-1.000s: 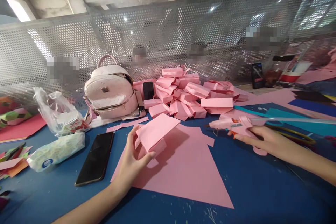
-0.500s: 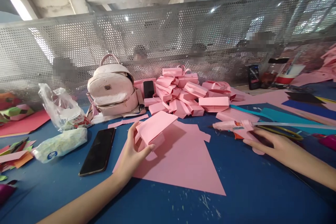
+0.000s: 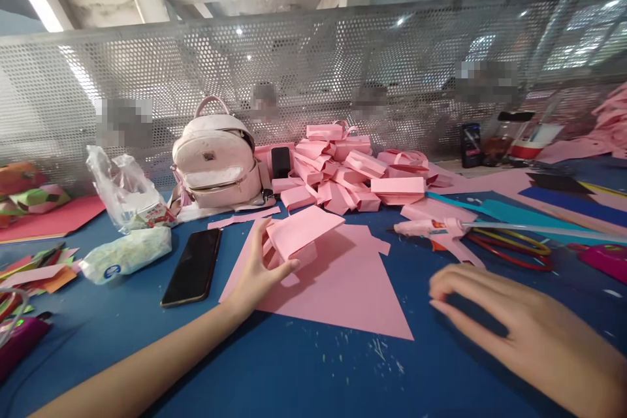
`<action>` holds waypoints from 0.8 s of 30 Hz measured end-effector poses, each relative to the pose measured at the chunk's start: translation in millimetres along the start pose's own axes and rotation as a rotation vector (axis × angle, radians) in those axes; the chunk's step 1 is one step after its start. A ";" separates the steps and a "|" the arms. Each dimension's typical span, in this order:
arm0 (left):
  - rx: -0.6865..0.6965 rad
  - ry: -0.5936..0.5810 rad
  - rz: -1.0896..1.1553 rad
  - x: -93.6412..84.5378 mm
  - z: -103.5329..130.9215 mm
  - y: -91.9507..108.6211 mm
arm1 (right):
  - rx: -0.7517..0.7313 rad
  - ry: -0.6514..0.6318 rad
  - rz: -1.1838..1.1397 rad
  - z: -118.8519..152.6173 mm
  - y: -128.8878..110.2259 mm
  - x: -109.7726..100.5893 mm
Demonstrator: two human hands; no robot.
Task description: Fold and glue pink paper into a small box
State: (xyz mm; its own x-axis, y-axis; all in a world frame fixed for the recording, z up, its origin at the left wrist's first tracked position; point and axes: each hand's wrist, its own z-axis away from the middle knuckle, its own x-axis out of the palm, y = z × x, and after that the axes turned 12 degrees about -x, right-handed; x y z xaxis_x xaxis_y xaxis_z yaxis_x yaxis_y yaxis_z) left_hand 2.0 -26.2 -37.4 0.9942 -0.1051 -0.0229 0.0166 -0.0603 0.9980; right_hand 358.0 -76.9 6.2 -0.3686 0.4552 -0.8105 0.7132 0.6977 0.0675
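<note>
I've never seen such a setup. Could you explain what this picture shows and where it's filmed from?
There is no machine here, only a person's two bare hands, seen from a camera worn on that person's head. The left hand holds a folded pink paper piece above a pink paper sheet. The right hand is empty, its fingers curled, near a pink glue gun lying on the blue table. Behind the sheet is a heap of folded pink paper pieces, with a pale pink backpack left of it. A black smartphone lies left of the sheet.
</note>
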 end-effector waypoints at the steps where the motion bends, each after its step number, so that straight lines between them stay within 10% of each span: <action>1: -0.001 -0.024 0.023 0.4 0.4 1.4 | -0.104 -0.065 -0.027 -15.3 -12.0 2.0; 11: -0.015 -0.215 0.112 -0.3 1.4 4.9 | -0.453 0.114 -0.091 -124.0 -16.9 40.0; 24: -0.213 -0.342 0.166 2.0 12.6 20.7 | -0.366 0.246 -0.505 -105.8 -27.1 53.9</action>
State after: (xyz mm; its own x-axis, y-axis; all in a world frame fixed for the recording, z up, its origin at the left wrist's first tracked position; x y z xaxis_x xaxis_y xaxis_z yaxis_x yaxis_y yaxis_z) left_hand 3.0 -40.2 -17.5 0.8932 -0.4214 0.1569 -0.0834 0.1877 0.9787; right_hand 255.8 -12.7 22.1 -0.7600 0.1063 -0.6412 0.1852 0.9810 -0.0568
